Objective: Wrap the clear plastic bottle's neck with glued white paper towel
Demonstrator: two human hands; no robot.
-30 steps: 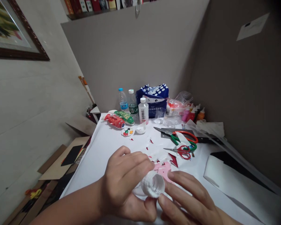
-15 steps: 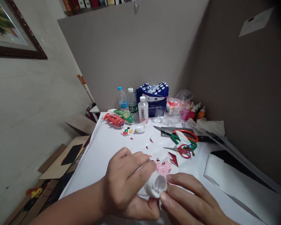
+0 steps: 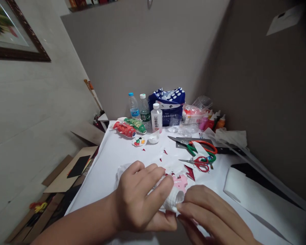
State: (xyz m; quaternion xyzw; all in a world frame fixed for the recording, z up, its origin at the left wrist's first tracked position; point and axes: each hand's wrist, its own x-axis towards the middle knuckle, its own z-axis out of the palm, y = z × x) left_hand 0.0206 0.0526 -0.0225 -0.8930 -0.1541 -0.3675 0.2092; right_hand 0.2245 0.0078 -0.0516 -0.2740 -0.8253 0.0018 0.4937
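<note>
My left hand [image 3: 142,199] is wrapped round a clear plastic bottle [image 3: 122,170] lying on its side above the white table [image 3: 109,160]. Only the bottle's base and its white ribbed cap [image 3: 173,201] show past my fingers. My right hand [image 3: 211,217] pinches that cap with thumb and fingertips. A small pink paper cut-out [image 3: 180,182] lies on the table just behind the cap.
Further back lie red scissors [image 3: 197,163] and larger orange-and-green scissors [image 3: 199,147], red paper scraps, a paint palette [image 3: 138,141], two painted bottles [image 3: 129,127], three upright bottles [image 3: 156,117], a blue dotted bag [image 3: 168,103] and paint tubes [image 3: 211,120]. Cardboard lies on the floor at left.
The cap, which faced me with its open inside showing, has turned sideways and is now gripped by my right fingers against the bottle. The bottle's base now shows left of my left hand.
</note>
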